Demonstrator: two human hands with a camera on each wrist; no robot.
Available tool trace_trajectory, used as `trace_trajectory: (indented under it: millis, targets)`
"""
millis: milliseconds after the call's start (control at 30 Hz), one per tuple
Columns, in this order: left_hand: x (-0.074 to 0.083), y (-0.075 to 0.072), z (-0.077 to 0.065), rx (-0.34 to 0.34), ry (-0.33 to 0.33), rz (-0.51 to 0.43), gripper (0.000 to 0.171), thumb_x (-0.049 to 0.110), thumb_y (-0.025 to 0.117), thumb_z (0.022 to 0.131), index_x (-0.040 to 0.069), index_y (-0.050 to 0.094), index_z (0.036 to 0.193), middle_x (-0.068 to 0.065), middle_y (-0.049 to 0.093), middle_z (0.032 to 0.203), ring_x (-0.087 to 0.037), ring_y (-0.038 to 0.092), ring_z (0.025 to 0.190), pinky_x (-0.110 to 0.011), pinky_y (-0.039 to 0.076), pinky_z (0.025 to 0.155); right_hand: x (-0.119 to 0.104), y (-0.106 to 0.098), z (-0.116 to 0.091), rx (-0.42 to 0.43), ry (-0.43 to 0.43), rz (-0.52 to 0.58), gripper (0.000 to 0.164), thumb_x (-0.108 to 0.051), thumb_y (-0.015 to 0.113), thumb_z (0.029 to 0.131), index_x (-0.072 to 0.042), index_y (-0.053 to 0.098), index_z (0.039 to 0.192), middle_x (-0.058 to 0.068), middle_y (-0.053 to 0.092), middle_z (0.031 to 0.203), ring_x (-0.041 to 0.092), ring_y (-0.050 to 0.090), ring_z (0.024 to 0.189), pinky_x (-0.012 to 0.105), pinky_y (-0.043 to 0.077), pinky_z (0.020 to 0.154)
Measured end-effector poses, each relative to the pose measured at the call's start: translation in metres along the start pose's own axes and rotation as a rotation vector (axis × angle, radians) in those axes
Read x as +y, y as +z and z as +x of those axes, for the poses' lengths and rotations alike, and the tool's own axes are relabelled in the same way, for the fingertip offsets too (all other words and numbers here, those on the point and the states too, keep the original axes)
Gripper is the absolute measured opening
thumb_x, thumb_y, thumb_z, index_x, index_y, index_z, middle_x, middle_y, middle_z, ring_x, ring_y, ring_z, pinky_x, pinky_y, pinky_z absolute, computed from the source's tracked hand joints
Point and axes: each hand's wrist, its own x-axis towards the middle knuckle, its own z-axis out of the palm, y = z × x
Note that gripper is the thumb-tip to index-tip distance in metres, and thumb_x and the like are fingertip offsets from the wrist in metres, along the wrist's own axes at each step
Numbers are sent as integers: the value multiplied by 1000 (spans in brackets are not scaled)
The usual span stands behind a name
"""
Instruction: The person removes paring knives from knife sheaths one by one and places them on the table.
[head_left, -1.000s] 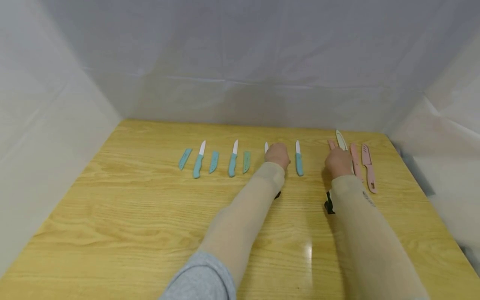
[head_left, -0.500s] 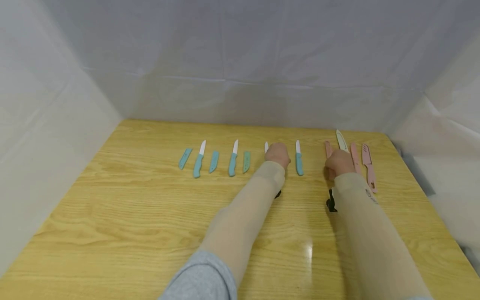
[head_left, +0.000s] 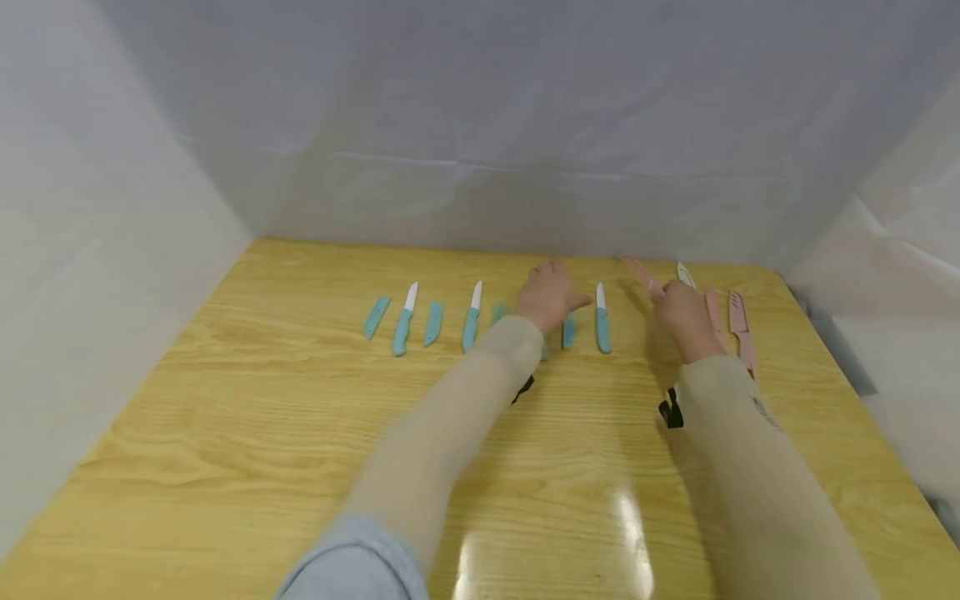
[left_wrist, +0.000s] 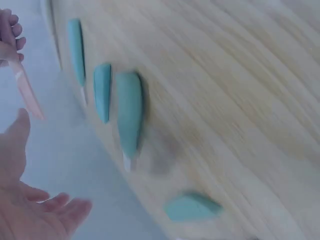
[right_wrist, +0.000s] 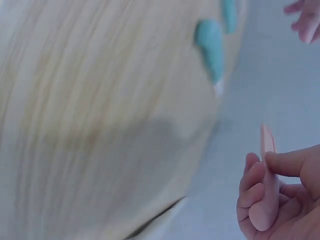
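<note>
In the head view my left hand (head_left: 547, 296) is raised over the row of small teal knives, thumb and fingers spread and holding nothing. Below it a teal knife (left_wrist: 130, 115) with a white blade shows blurred in the left wrist view, a teal sheath (left_wrist: 102, 92) beside it. My right hand (head_left: 682, 317) grips a pink knife (right_wrist: 265, 205) by its handle, thumb pressed along it. The knife's lighter pink blade part (left_wrist: 29, 95) points away toward the far left; whether a sheath covers it I cannot tell. A teal knife (head_left: 602, 321) lies between the hands.
Further left lie teal knives (head_left: 402, 325), teal sheaths (head_left: 433, 323) and a green sheath (head_left: 498, 311). A cream sheath-like piece (head_left: 685, 275), a pink strip (head_left: 715, 312) and a slotted pink piece (head_left: 738, 312) are at the right. A pale curtain (head_left: 480, 200) backs the wooden table (head_left: 300, 433).
My left hand has let go of the teal knife and spread its fingers. My right hand has lifted the pink knife, which now tilts to the left. The view has shifted slightly.
</note>
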Motion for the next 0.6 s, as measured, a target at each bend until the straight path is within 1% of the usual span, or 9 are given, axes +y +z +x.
trace_trajectory:
  millis: [67, 100, 133, 200, 300, 367, 467, 567, 600]
  targets:
    - [-11, -2, -5, 36, 37, -12, 92, 61, 48, 92, -1, 16, 152, -17, 31, 153, -30, 35, 139, -36, 40, 109, -10, 0, -6, 0, -29, 26, 48, -26, 32, 107, 13, 47, 130, 24, 59, 92, 25, 53, 66, 33, 41, 58]
    - [-16, -4, -8, 59, 55, -18, 95, 62, 48, 91, -1, 13, 153, -19, 29, 154, -31, 33, 141, -37, 38, 110, -15, 1, -9, 9, -59, 25, 49, -29, 33, 107, 13, 48, 129, 25, 61, 98, 27, 55, 71, 34, 42, 60]
    - [-21, -7, -13, 72, 66, -36, 97, 62, 49, 91, 0, 9, 154, -19, 25, 156, -32, 30, 143, -39, 35, 113, -20, 3, -13, 18, -83, 29, 49, -28, 35, 107, 13, 46, 131, 27, 61, 107, 29, 57, 77, 34, 43, 62]
    - [-26, -10, -20, 100, 74, -47, 101, 63, 49, 90, 1, 4, 154, -20, 21, 157, -32, 26, 145, -40, 30, 115, -28, 8, -18, 36, -127, 27, 48, -30, 38, 106, 12, 50, 128, 26, 63, 103, 27, 56, 74, 33, 43, 60]
    - [-30, -15, -30, 111, 98, -71, 103, 62, 52, 89, 2, 0, 154, -20, 15, 159, -33, 19, 147, -42, 23, 119, -37, 17, -25, 55, -186, -15, 47, -31, 42, 105, 10, 54, 125, 24, 65, 99, 25, 56, 69, 32, 43, 57]
    - [-32, -14, -35, 105, 130, -84, 104, 61, 55, 88, 4, -1, 155, -18, 9, 161, -34, 14, 148, -47, 21, 119, -43, 24, -30, 53, -206, -28, 47, -32, 43, 104, 8, 56, 124, 23, 67, 99, 24, 58, 71, 31, 45, 59]
    - [-33, -12, -40, 60, 179, -108, 107, 59, 59, 87, 9, -6, 155, -12, -1, 163, -34, 2, 150, -55, 14, 118, -49, 31, -35, 28, -239, -19, 47, -35, 45, 104, 6, 58, 124, 21, 68, 102, 25, 61, 76, 33, 49, 64]
    - [-37, -12, -45, 15, 227, -104, 107, 57, 61, 86, 12, -7, 156, -7, -4, 164, -32, -7, 149, -59, 8, 117, -56, 36, -40, -9, -262, 3, 47, -37, 46, 103, 3, 60, 124, 19, 69, 105, 26, 63, 82, 37, 51, 71]
    - [-39, -13, -47, 2, 243, -99, 106, 56, 61, 86, 13, -5, 156, -6, -3, 164, -32, -9, 149, -59, 6, 117, -58, 38, -41, -20, -277, 2, 46, -37, 46, 103, 2, 60, 124, 19, 69, 105, 27, 64, 84, 39, 52, 73]
